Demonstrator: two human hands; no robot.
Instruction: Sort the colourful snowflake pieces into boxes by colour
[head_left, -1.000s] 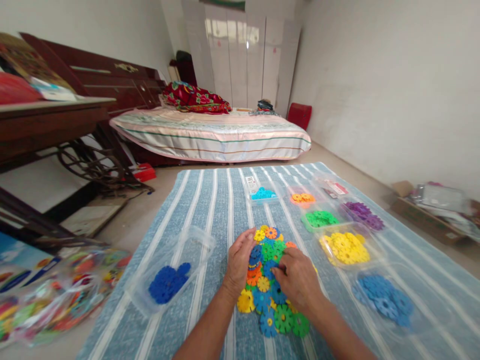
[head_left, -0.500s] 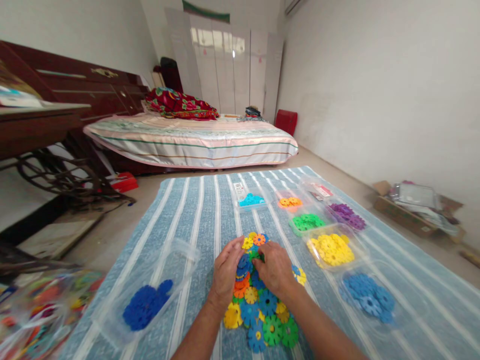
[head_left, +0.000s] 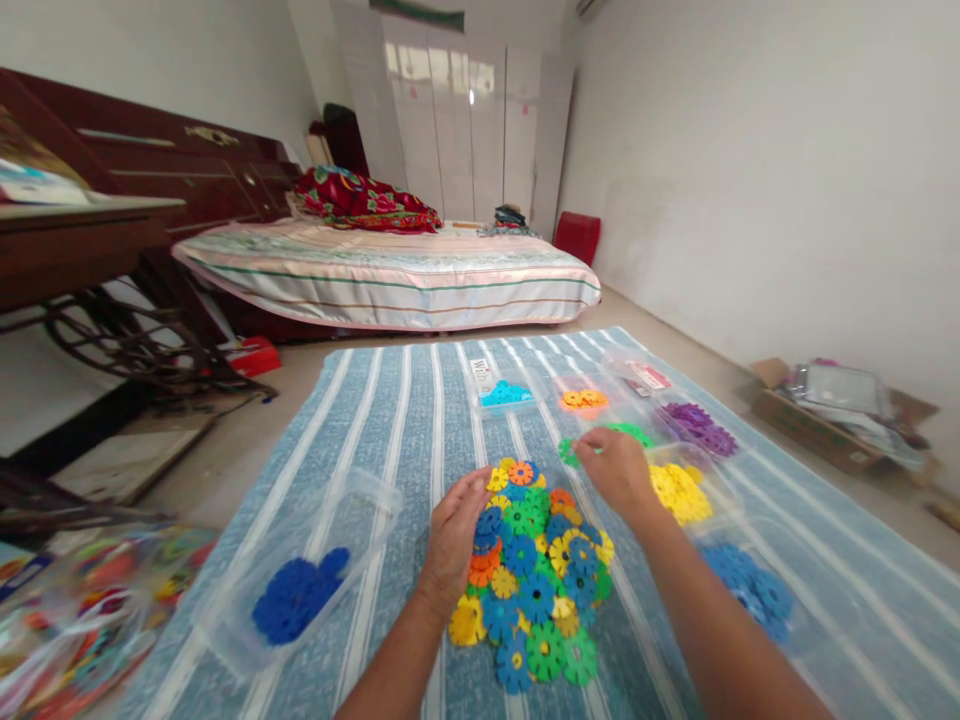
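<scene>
A pile of mixed coloured snowflake discs [head_left: 536, 570] lies on the blue striped cloth [head_left: 405, 420] in front of me. My left hand [head_left: 456, 533] rests on the pile's left edge, fingers curled over the discs. My right hand [head_left: 616, 467] is lifted to the far right of the pile, pinching a green disc [head_left: 568, 451] just before the clear box of green discs [head_left: 634, 432].
Clear boxes hold dark blue discs [head_left: 296, 600], cyan [head_left: 506, 393], orange [head_left: 583, 399], purple [head_left: 697, 425], yellow [head_left: 679, 492] and blue [head_left: 754, 590]. A bag of discs [head_left: 82, 600] lies at left. A bed [head_left: 390, 275], a dark table [head_left: 82, 250] and a cardboard box [head_left: 840, 410] surround the cloth.
My right hand has left the middle of the pile and moved up and right toward the green box with a green disc. The left hand has stayed on the pile.
</scene>
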